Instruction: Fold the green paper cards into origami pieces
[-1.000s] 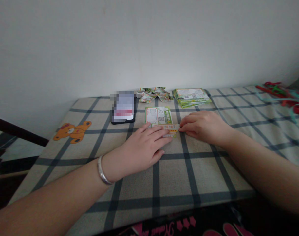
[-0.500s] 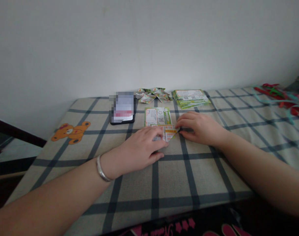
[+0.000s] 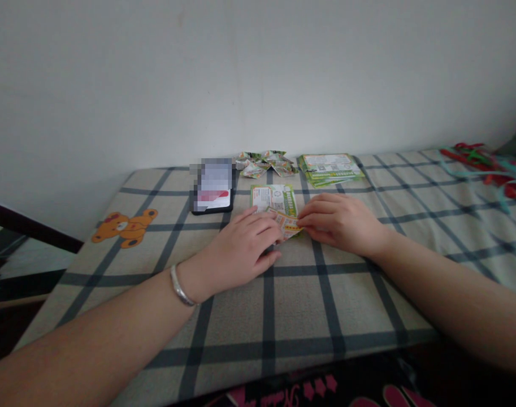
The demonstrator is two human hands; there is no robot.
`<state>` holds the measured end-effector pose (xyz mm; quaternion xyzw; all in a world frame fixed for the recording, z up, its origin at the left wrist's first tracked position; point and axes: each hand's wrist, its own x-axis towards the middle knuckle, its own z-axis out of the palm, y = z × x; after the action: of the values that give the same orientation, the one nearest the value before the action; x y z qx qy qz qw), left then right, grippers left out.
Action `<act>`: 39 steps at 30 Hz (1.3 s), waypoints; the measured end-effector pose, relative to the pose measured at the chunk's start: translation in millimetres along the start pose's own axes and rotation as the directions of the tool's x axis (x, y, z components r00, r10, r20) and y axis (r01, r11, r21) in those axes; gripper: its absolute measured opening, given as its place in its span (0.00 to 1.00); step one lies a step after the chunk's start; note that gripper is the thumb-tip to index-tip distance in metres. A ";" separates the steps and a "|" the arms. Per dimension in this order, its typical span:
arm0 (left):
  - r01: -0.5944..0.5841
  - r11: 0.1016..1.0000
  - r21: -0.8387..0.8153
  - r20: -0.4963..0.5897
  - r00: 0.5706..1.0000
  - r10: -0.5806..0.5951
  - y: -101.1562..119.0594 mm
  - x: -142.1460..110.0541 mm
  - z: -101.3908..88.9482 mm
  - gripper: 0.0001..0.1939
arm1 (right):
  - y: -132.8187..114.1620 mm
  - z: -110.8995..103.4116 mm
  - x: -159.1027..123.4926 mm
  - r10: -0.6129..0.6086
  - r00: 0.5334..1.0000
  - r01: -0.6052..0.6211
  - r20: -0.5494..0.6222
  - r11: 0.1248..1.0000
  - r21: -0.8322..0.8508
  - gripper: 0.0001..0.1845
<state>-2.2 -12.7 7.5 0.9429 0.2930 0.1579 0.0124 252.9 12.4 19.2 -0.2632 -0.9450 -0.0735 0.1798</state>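
Observation:
A printed green and white paper leaflet (image 3: 268, 196) lies in front of me. On its near side is a folded part with orange print (image 3: 290, 226); whether this is the same sheet or another one, I cannot tell. My left hand (image 3: 245, 249) lies over the left end of the folded part, fingers bent down on it, the thumb nearer me. A silver bangle is on that wrist. Pinched between the thumb and fingers of my right hand (image 3: 340, 223) is the right corner of the folded paper. My left fingers hide much of the near edge.
Behind the leaflet stand several small folded paper pieces (image 3: 266, 164). A stack of similar leaflets (image 3: 332, 169) is to their right, a phone (image 3: 213, 189) to their left. Red and green ribbon-like items (image 3: 473, 158) lie far right. The checked tablecloth (image 3: 300, 305) bears a bear picture (image 3: 124, 226).
The folded part has turned and lifted slightly at its right corner, where my right fingers have closed in. My left hand has shifted slightly left and away from me on the paper.

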 end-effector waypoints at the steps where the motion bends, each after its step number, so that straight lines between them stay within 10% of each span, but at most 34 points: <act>1: 0.006 1.000 -0.001 -0.020 1.000 -0.006 -0.6 0.7 0.0 0.09 | -1.9 -0.3 0.5 -0.004 1.000 0.004 -0.012 1.000 0.008 0.11; 26: 0.101 0.994 -0.048 -0.210 0.972 -0.109 -7.5 2.2 0.0 0.04 | -9.6 9.6 7.9 0.081 0.987 -0.038 -0.138 0.956 0.291 0.04; 39: -0.012 0.999 0.031 -0.267 0.963 0.020 -1.2 -1.0 -7.0 0.06 | -24.0 -4.5 4.7 -0.162 0.971 0.128 -0.177 0.973 -0.192 0.09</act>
<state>-5.8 -12.7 13.7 0.9154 0.2866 0.2795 -0.0423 237.9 -6.9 24.0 -0.2000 -0.9297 -0.1960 0.2393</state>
